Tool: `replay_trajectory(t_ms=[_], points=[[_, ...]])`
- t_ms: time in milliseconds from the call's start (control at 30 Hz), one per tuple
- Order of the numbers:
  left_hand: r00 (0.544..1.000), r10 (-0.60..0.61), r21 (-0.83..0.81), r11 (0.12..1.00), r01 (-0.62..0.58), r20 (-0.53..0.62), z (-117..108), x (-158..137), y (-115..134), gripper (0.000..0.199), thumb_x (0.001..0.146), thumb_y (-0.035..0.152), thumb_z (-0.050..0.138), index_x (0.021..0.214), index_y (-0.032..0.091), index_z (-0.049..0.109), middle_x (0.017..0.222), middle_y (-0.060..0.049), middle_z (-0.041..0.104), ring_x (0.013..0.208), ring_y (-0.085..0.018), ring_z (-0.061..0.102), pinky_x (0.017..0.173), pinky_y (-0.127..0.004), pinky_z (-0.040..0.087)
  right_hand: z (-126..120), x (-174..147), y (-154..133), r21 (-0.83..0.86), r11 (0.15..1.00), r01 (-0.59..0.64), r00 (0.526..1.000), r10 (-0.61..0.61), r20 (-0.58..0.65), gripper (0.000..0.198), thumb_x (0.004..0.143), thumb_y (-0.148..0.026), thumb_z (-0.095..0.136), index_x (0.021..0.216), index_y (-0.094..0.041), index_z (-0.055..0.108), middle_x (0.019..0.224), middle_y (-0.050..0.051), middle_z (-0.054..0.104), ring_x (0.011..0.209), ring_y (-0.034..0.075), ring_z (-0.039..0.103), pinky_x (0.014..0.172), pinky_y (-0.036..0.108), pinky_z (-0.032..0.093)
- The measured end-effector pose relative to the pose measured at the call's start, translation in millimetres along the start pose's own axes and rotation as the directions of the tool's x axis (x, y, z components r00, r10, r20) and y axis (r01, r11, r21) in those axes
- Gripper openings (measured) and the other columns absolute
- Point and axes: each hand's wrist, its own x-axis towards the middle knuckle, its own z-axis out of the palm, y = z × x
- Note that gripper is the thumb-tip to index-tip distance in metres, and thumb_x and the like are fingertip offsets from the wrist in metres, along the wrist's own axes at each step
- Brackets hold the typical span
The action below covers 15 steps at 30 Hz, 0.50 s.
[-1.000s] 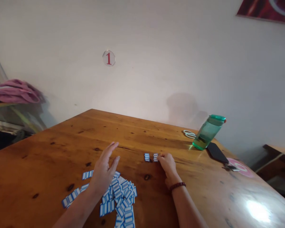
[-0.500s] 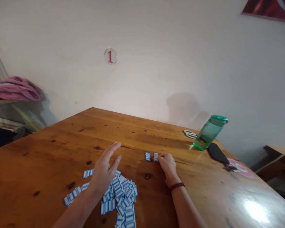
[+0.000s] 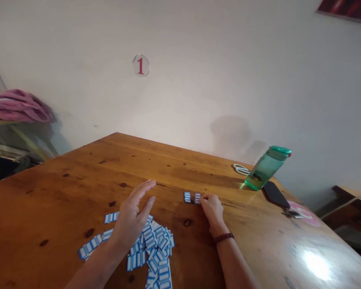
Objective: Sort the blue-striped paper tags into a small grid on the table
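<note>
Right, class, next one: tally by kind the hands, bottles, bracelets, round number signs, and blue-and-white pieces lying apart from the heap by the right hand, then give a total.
Hands: 2 (left hand, right hand)
Green bottle: 1
Bracelet: 1
Round number sign: 1
Blue-and-white pieces by the right hand: 2, counting any stack as one
Total: 7

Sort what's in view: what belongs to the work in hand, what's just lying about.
In use:
pile of blue-bordered label strips
right small strip, at the right hand
left small strip

Lying about:
green water bottle
white cord
black flat device
pink disc
pink cloth
</note>
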Motion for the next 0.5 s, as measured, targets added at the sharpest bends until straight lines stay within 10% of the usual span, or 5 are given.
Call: replay_trajectory(t_ms=[500], points=[[0.999, -0.03, -0.008, 1.0, 0.03, -0.009, -1.4, 1.4, -4.5, 0.035, 0.079, 0.033, 0.047, 0.109, 0.017, 0.056, 0.117, -0.009, 0.059, 0.113, -0.021, 0.05, 0.098, -0.04, 0.037, 1.9, -2.8, -2.7, -0.007, 1.0, 0.002, 0.999, -0.003, -0.053, 0.02, 0.071, -0.024, 0.044, 0.08, -0.02, 0.062, 0.085, 0.007, 0.067, 0.083, 0.021, 0.06, 0.061, 0.025, 0.036]])
